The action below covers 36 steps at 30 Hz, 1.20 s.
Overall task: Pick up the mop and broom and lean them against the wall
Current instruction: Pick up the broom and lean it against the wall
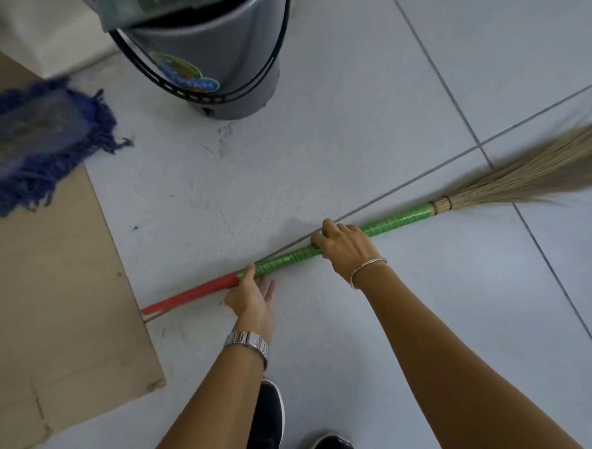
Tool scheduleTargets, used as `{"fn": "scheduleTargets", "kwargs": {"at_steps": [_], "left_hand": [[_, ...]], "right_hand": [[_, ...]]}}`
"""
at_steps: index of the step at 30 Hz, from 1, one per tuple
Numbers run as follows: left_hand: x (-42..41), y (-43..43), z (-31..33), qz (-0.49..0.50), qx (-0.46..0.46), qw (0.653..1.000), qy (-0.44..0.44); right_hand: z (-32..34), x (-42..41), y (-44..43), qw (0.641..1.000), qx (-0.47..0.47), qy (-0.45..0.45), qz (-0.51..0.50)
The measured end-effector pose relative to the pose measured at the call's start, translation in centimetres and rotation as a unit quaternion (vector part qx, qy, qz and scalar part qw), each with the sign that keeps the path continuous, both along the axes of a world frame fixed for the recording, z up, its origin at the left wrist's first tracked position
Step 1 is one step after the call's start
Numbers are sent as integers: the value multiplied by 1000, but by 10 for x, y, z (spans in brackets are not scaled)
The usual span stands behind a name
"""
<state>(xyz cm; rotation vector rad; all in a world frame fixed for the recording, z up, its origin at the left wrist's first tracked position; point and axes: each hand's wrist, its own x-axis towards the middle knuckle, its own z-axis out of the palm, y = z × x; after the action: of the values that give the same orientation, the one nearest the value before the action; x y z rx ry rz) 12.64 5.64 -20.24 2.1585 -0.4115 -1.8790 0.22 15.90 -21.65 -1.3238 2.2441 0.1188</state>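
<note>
The broom (393, 221) lies across the tiled floor, its handle green along most of its length and red at the near left end, with straw bristles (548, 171) fanning out at the far right. My right hand (346, 247) is wrapped over the green part of the handle. My left hand (250, 297) touches the handle where green meets red, fingers still spread, thumb against it. The blue mop head (37, 138) rests at the far left, partly on cardboard; its handle is out of view.
A grey plastic bucket (210, 67) with a black handle stands on the floor at the top centre. A flat sheet of cardboard (54, 288) covers the floor on the left. A white wall base (48, 30) shows at the top left. My black shoes (269, 423) are at the bottom.
</note>
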Motion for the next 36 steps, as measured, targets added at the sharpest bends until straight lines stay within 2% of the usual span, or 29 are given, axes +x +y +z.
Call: {"fn": "scheduleTargets", "kwargs": {"at_steps": [4, 10, 16, 20, 22, 31, 36], "left_hand": [[-16, -14, 45, 61, -106, 991, 59], [-55, -65, 170, 18, -260, 948, 184], [-101, -125, 326, -106, -432, 848, 287], [-129, -150, 447, -192, -514, 771, 323], [-138, -156, 504, -226, -536, 739, 339], [-146, -147, 745, -330, -559, 653, 390], [-121, -147, 881, -355, -604, 603, 383]], "right_hand": [[52, -21, -21, 998, -40, -30, -28], [181, -68, -68, 987, -103, -81, -95], [339, -110, -101, 958, -179, -144, -174], [438, -119, -106, 904, -297, -184, -246], [484, -119, -107, 873, -339, -209, -283], [681, -88, -104, 780, -488, -213, -329], [808, -62, -115, 773, -527, -205, -287]]}}
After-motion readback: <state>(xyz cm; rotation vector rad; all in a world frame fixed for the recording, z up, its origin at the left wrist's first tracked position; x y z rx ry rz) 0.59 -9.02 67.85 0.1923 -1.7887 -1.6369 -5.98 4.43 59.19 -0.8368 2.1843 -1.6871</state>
